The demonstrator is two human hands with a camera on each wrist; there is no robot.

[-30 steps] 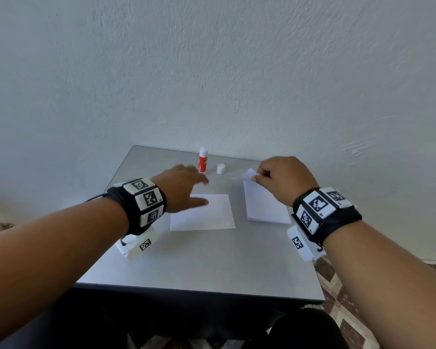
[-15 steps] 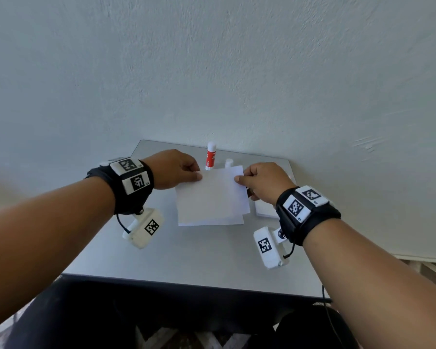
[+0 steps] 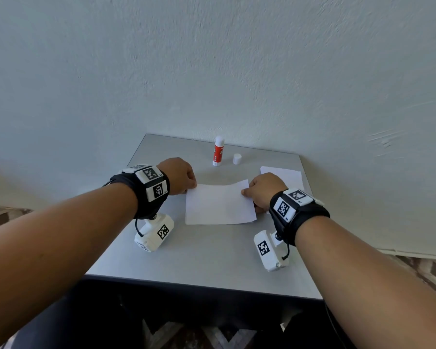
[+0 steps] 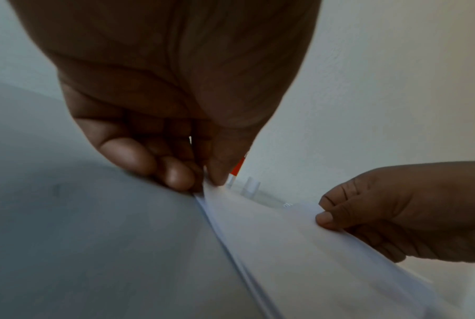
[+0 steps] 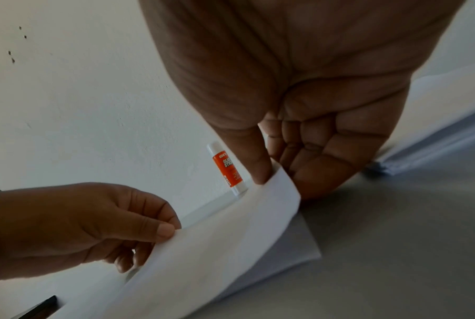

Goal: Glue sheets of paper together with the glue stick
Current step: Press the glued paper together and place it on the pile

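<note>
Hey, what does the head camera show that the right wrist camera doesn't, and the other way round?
Only the head view shows the loose white cap, both wristbands with their markers, and the whole grey table.

Only the right wrist view shows the lower sheet lying flat under the lifted one, and the underside of the right hand's pinch.

Both show the top sheet pinched at its far corners by the left hand and the right hand, the upright glue stick, and the paper stack.
</note>
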